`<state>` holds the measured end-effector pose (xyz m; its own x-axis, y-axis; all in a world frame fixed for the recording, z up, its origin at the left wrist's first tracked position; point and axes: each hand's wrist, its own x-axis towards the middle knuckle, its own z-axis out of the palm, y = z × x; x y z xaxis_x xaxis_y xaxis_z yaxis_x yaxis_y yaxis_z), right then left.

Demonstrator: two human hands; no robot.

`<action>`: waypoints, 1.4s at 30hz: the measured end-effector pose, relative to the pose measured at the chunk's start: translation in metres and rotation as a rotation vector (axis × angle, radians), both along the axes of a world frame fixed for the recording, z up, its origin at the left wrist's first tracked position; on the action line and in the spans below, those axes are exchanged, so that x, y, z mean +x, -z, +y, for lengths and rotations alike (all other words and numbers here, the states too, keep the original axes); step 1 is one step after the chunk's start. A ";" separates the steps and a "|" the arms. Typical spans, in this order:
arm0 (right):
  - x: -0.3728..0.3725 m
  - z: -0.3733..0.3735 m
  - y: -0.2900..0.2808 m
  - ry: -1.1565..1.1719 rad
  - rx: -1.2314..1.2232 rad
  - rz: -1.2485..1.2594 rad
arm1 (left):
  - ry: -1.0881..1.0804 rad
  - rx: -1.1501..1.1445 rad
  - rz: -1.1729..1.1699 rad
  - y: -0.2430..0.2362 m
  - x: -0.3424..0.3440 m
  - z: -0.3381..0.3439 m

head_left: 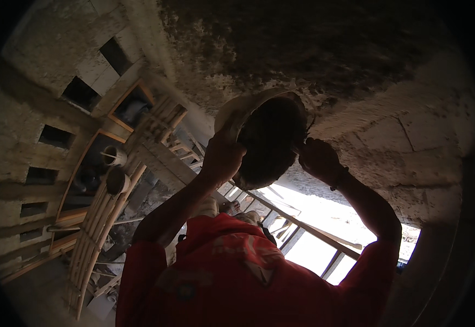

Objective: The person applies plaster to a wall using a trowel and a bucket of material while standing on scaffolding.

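Left hand [222,158] has a firm hold on this round basin [230,113], gripping the side at about 9 o'clock with the thumb up by the rim. Right hand [319,159] is at the basin's 3 o'clock edge with the fingers curled in, but honestly I can't tell if it's pinching the rim or holding something thin, way too dark there. Basin itself is up in front of the person, a touch toward 1 o'clock from the middle of the view, tipped so you're looking into the mouth. Outside is pale, inside is basically black, so no clue what's in it. Right wrist has a dark band [335,182] on it. Going out from the basin, there's a rough wall [412,128] from roughly 12 round to 3 o'clock, with a dark patch up top. Red shirt [248,283] fills 6 o'clock. Over at 5 o'clock there's a wooden rail [308,231] against a really bright opening. Toward 8 o'clock you get a run of long poles [93,234], with two buckets [117,181] by their upper end, and out past those at 9 to 10 o'clock is another wall [16,133] with square holes in it
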<state>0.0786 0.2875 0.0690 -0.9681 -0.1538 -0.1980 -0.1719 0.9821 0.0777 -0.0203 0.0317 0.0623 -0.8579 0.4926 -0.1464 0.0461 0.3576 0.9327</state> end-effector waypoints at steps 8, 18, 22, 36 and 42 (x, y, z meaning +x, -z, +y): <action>0.005 -0.025 0.080 -0.046 -0.350 -0.085 | -0.052 0.054 -0.070 0.020 -0.008 -0.012; -0.033 -0.023 -0.022 -0.147 -0.234 0.020 | -0.335 0.506 -0.510 0.024 -0.030 -0.036; -0.053 -0.044 -0.099 0.057 -0.385 -0.029 | -0.353 0.625 -0.461 0.028 -0.034 -0.052; -0.166 0.062 -0.124 0.415 -1.018 -0.188 | -0.603 0.466 -0.397 0.075 -0.036 -0.108; -0.167 0.136 -0.221 0.382 -0.593 0.371 | -0.609 0.423 -0.425 0.064 -0.039 -0.117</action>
<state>-0.0885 0.4240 0.2904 -0.9619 0.2229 0.1582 0.1196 0.8636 -0.4898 -0.0591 -0.0852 -0.0017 -0.9047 0.0493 -0.4232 -0.4249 -0.1756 0.8880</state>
